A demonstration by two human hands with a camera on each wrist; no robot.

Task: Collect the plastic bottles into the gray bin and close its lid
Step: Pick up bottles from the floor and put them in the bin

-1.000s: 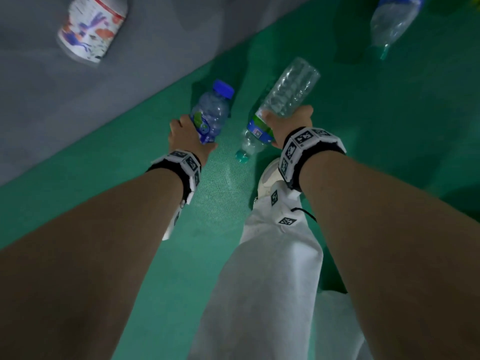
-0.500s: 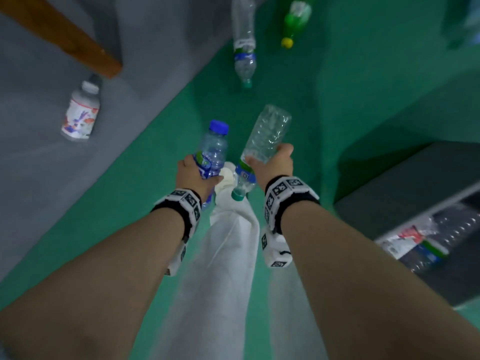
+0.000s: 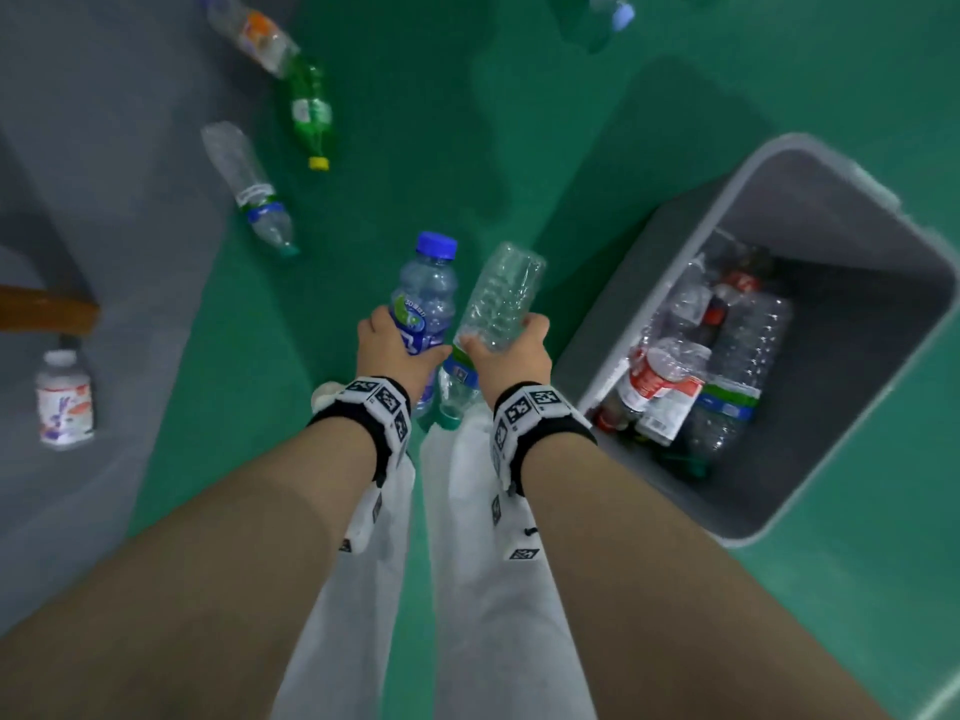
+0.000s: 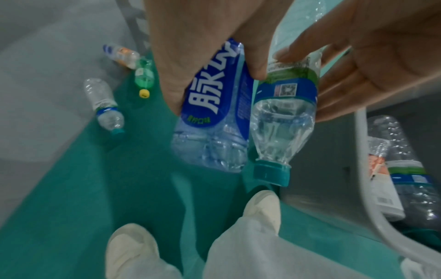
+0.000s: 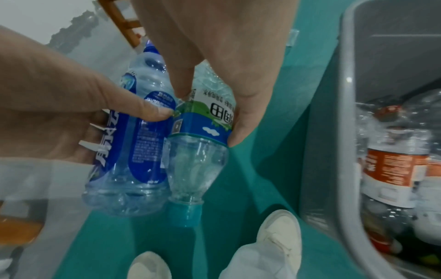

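The left hand (image 3: 393, 351) grips a blue-capped bottle (image 3: 423, 298) round its label, cap up, and the right hand (image 3: 511, 350) grips a clear bottle (image 3: 498, 298) near its neck, its teal cap pointing down; the two bottles touch side by side at the centre of the head view. The gray bin (image 3: 649, 283) stands open at the right of the frame, already holding several bottles, and both hands are beside it, not over its mouth. The likeliest slip, I judge, is letting go too soon, so that a bottle strikes the near rim and rolls off across the floor. The thin clear bottle may also buckle under the fingers and squirm out, and the two may knock each other if dropped together. No lid shows in any view, so it must still be found. The floor is smooth green (image 3: 467, 122), meeting a gray strip (image 3: 104, 148) at the left. More bottles lie loose there: a green one (image 3: 310, 110), a clear one (image 3: 249, 189), an orange-labelled one (image 3: 253, 32) at the upper left, a white one (image 3: 65, 402) at the left edge, and another at the top edge. A brown wooden piece (image 3: 47, 309) juts in at mid-left.
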